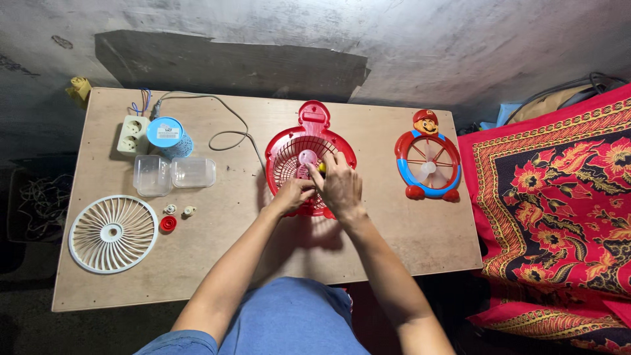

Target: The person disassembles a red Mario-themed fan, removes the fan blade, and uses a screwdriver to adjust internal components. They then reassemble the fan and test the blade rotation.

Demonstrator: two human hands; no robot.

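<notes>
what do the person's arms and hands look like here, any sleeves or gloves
Both arms are bare from the elbows down, with no sleeves showing. The left hand and right hand wear no gloves, and no rings, watch or bracelets can be seen. Blue jeans cover the lap below the arms.

Under the left hand (294, 194) and right hand (338, 186), a red fan housing (289, 150) of glossy moulded plastic is gripped, and it is borne by a matt, smooth plywood table top (407, 236). Well to the left of the grip, a white fan grille (113, 233) of matt plastic, two clear plastic boxes (172, 174) and a white plastic socket strip (133, 135) are seen. To the right of the grip a glossy red and blue plastic figure fan (427, 158) is laid, beyond it a patterned woven cloth (559, 197), and behind the table a rough, stained plaster wall (427, 39).
</notes>
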